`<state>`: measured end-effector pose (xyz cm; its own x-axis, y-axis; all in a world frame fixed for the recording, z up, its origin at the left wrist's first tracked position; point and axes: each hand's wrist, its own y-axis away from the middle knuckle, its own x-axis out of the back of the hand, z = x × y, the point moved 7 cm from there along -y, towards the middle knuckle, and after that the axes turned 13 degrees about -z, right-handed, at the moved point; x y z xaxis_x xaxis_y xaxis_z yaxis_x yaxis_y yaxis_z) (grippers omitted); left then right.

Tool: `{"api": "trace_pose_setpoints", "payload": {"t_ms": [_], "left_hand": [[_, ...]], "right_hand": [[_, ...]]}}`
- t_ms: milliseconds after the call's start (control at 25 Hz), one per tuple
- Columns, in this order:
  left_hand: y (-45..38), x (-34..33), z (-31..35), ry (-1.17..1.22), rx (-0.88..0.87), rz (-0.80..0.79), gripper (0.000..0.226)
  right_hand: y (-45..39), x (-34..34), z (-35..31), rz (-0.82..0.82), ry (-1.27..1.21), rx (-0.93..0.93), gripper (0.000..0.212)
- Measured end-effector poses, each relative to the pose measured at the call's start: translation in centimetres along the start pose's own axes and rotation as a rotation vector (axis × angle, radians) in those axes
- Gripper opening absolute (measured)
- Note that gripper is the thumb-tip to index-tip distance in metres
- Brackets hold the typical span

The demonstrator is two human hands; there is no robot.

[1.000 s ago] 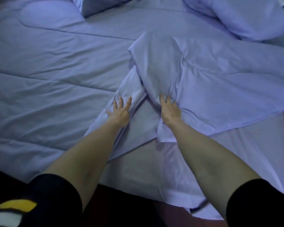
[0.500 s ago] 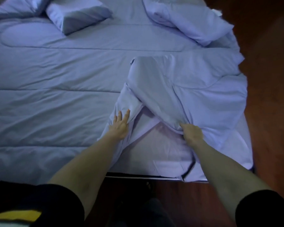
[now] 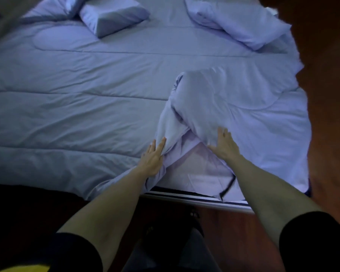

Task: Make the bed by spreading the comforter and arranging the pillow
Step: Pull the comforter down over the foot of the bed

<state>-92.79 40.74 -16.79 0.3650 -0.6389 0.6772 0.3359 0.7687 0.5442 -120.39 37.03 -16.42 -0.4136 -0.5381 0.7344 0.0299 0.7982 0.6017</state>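
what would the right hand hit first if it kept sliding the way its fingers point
The right hand points up the bed, so it would likely run first into the raised fold of the comforter just ahead. The far right pillow lies well beyond; depth is uncertain.

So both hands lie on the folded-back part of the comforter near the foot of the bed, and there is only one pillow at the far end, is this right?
Not quite: the head view shows two pillows at the far end, one pillow on the left and another pillow on the right. The rest holds: the left hand and the right hand both lie on the folded-back comforter near the foot of the bed.
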Motion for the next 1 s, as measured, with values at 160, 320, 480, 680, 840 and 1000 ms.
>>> {"api": "trace_pose_setpoints", "payload": {"t_ms": [160, 320, 480, 680, 840, 1000], "left_hand": [[1.6, -0.7, -0.5, 0.022, 0.033, 0.027, 0.074], [2.4, -0.9, 0.7, 0.076, 0.071, 0.069, 0.069], [2.3, -1.1, 1.0, 0.137, 0.043, 0.088, 0.060], [3.1, -3.2, 2.3, 0.168, -0.054, 0.001, 0.068], [4.6, -6.9, 3.0, 0.184, -0.099, -0.098, 0.065], [5.6, -10.4, 3.8, 0.084, -0.166, -0.177, 0.051]], "right_hand": [[-3.6, 2.2, -7.4, 0.068, 0.001, 0.201, 0.104], [-5.4, 2.1, -10.4, 0.072, 0.082, 0.222, 0.098], [-4.7, 3.7, -9.4, 0.162, 0.171, 0.275, 0.062], [-0.3, 5.0, -2.1, 0.225, 0.257, 0.237, 0.049], [4.9, 5.0, 6.0, 0.250, 0.322, 0.071, 0.041], [10.2, 4.1, 14.2, 0.224, 0.221, -0.165, 0.034]]}}
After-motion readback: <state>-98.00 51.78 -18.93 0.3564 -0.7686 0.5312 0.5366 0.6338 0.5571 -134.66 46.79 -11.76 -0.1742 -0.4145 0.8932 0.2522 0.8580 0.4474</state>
